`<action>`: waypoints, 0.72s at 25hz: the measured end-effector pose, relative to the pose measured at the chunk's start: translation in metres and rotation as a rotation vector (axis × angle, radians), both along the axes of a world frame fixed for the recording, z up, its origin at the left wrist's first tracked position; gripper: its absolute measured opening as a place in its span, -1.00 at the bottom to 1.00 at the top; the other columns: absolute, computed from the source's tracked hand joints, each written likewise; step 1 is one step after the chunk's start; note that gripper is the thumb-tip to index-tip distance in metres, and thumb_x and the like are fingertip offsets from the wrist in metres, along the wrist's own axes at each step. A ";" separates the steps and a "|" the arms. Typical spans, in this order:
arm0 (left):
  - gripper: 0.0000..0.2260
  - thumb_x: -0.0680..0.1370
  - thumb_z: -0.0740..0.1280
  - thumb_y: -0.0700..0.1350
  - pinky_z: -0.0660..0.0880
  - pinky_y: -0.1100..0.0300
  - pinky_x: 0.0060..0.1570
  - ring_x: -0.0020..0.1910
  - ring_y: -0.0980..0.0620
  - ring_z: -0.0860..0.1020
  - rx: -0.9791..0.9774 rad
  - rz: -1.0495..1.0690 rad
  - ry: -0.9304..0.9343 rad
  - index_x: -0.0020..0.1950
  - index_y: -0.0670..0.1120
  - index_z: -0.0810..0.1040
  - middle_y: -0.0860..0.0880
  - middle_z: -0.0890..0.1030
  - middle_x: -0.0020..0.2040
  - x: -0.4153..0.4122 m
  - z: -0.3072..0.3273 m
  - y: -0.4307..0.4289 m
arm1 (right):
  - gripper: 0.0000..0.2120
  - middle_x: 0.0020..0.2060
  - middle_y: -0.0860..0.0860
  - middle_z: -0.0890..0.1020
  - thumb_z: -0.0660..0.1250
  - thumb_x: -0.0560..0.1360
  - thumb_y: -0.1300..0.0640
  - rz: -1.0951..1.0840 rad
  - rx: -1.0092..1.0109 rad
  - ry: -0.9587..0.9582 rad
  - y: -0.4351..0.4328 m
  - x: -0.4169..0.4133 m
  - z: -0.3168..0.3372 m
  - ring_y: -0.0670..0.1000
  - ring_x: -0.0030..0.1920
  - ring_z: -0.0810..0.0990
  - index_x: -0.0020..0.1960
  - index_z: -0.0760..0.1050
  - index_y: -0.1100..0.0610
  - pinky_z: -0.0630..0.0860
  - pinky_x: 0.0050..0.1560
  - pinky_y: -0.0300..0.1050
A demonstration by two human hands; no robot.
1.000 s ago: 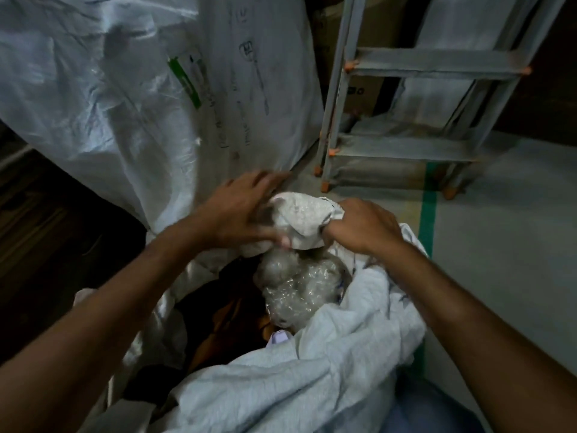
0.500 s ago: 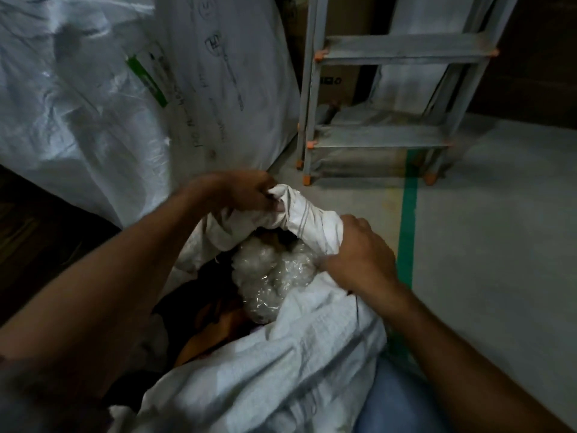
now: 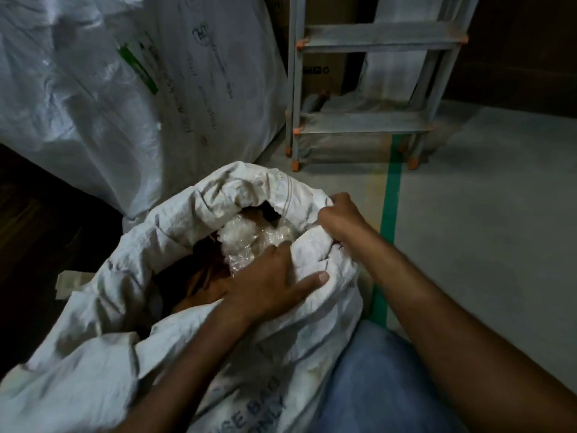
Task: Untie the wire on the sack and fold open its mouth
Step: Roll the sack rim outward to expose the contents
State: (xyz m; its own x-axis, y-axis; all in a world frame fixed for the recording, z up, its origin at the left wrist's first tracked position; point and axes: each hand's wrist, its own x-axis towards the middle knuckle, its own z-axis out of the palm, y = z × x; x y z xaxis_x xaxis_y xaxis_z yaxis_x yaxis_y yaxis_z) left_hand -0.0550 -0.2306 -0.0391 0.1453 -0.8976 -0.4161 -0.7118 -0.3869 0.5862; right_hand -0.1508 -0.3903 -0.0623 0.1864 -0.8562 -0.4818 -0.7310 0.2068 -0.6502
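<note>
The white woven sack (image 3: 131, 276) stands low in the middle, its mouth open and its rim rolled outward. Inside it show crumpled clear plastic (image 3: 249, 242) and something brown and dark. My left hand (image 3: 268, 285) grips the near right part of the rim, fingers inside the mouth and thumb lying on the outer cloth. Just beyond it, my right hand (image 3: 340, 218) is closed on the right edge of the rim. I see no wire.
A large white bulk sack (image 3: 103, 82) with printed text stands at the back left. A grey stepladder (image 3: 362, 126) with orange caps stands behind, by a cardboard box. Green floor tape (image 3: 392, 195) runs along the grey floor at right. My jeans-clad knee (image 3: 381, 376) is low right.
My left hand left the far rim and came to the near right rim, next to the right hand. The far rim now lies folded outward and the mouth is wider.
</note>
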 end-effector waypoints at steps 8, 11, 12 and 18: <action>-0.76 0.38 0.38 -0.21 0.36 0.11 -0.48 -0.35 -0.09 0.58 -0.691 -0.034 -0.782 0.02 -0.04 0.64 -0.03 0.61 -0.22 -0.071 -0.018 0.069 | -0.57 0.30 -0.20 0.58 0.17 0.49 -0.05 1.278 -0.338 0.068 0.027 -0.073 0.061 -0.14 0.33 0.39 0.29 0.60 -0.19 0.30 0.44 0.07; -0.86 0.50 0.40 -0.26 0.39 0.03 -0.41 -0.30 -0.08 0.52 -0.748 -0.088 -0.861 -0.04 -0.06 0.51 -0.05 0.53 -0.18 -0.088 -0.033 0.085 | -0.42 0.29 -0.15 0.54 0.24 0.40 -0.16 1.362 -0.251 0.294 0.025 -0.086 0.068 -0.12 0.32 0.33 0.43 0.46 -0.28 0.34 0.39 0.00; -0.85 0.49 0.40 -0.25 0.41 0.04 -0.38 -0.25 -0.08 0.53 -0.724 -0.078 -0.820 -0.03 -0.06 0.48 -0.05 0.52 -0.13 -0.095 -0.035 0.086 | -0.42 0.25 -0.11 0.56 0.29 0.39 -0.16 1.362 -0.357 0.345 0.030 -0.090 0.064 -0.07 0.31 0.37 0.42 0.45 -0.28 0.39 0.34 0.02; -0.54 0.45 0.32 0.38 0.54 0.01 0.05 0.08 0.01 0.57 -0.386 -0.048 -0.227 0.18 0.11 0.58 0.08 0.57 0.16 -0.063 -0.020 0.097 | -0.72 -0.03 -0.05 0.59 0.49 0.44 0.00 1.180 -1.072 0.304 0.071 -0.129 0.011 0.07 0.09 0.48 0.10 0.52 -0.05 0.38 -0.01 0.01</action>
State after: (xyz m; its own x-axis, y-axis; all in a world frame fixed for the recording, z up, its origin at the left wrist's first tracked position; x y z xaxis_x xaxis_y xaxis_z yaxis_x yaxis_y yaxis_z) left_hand -0.1179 -0.1332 -0.0595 0.1490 -0.9888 -0.0119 -0.8509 -0.1343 0.5079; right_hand -0.2796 -0.3196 -0.0511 0.9622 -0.2630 0.0701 -0.2678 -0.9608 0.0711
